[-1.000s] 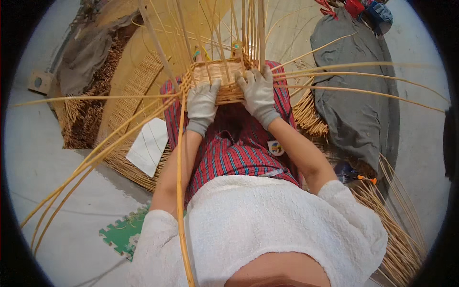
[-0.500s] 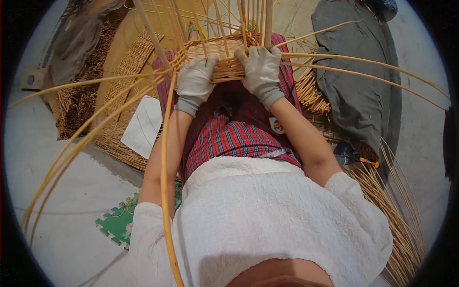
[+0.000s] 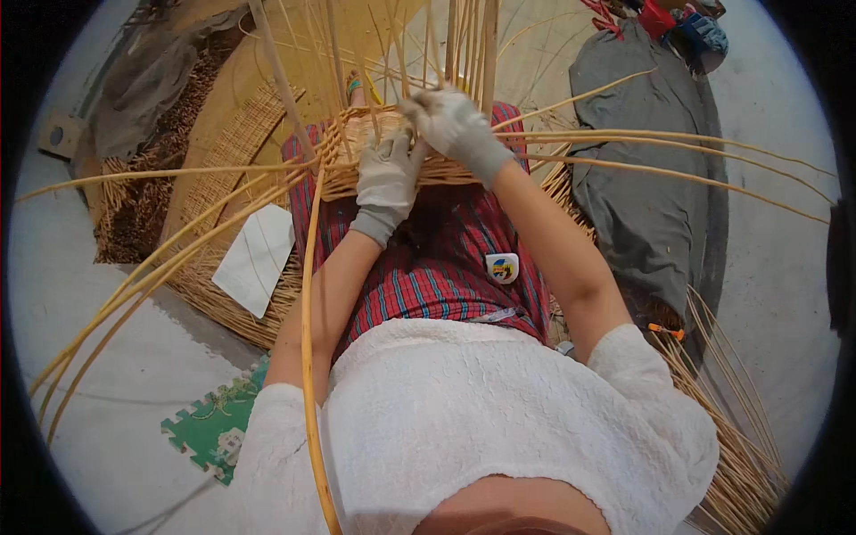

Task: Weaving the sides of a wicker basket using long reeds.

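An unfinished wicker basket (image 3: 346, 185) rests between my knees, its tall upright stakes (image 3: 337, 67) rising on the far side. My left hand (image 3: 385, 183), in a white and grey work glove, grips the near woven side with fingers over the edge. The gloved right hand (image 3: 450, 120) has crossed inward above the left fingertips, its own fingers curled together among the stakes. What it pinches, if anything, is hidden. Long loose canes (image 3: 160, 267) fan out to the left, and more canes (image 3: 678, 135) stretch right. One thick cane (image 3: 310, 357) runs back past my left arm.
A white sheet (image 3: 257, 259) lies at the left near a woven mat (image 3: 234, 147) and brown bundled material (image 3: 160, 196). Grey cloth (image 3: 637, 178) covers something on the right, above a cane bundle (image 3: 722, 437). A green foam mat (image 3: 209, 428) is lower left.
My right hand has left the basket's right edge and moved left to the middle, beside the left. The left hand has shifted slightly right and down; the basket also sits lower in view.
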A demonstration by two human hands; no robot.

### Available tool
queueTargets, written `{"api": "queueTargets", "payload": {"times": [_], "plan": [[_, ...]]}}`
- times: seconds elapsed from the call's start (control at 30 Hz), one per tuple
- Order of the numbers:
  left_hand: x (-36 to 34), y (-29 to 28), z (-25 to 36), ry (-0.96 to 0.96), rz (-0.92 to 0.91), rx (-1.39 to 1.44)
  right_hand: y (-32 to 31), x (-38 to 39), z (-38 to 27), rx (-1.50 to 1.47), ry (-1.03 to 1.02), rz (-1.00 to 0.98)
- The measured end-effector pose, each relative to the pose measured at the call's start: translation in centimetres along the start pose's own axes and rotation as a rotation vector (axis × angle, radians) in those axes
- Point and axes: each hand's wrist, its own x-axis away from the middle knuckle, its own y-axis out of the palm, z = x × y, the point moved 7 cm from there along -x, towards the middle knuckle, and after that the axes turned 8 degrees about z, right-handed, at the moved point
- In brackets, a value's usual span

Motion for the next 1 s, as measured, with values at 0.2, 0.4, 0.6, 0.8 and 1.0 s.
{"api": "queueTargets", "payload": {"times": [0.2, 0.4, 0.6, 0.8, 1.0], "plan": [[-0.9, 0.7, -1.0, 0.019, -0.157, 0.182, 3.8, -0.2, 3.2, -0.623, 0.337, 0.244], [-0.3, 1.8, -1.2, -0.018, 0.003, 0.225, 3.6, -0.3, 2.5, -0.818, 0.548, 0.406], [0.8, -3.0, -0.6, -0.006, 0.057, 0.252, 1.1, 0.7, 1.5, -0.531, 0.149, 0.372], [13.6, -3.0, -12.7, -1.037, 0.466, 1.141, -1.5, 11.0, -2.9, -0.51, 0.082, 0.273], [13.6, -6.1, -14.1, -1.042, 0.56, 0.995, 0.5, 12.2, -17.3, -0.749, -0.467, -0.141]]}}
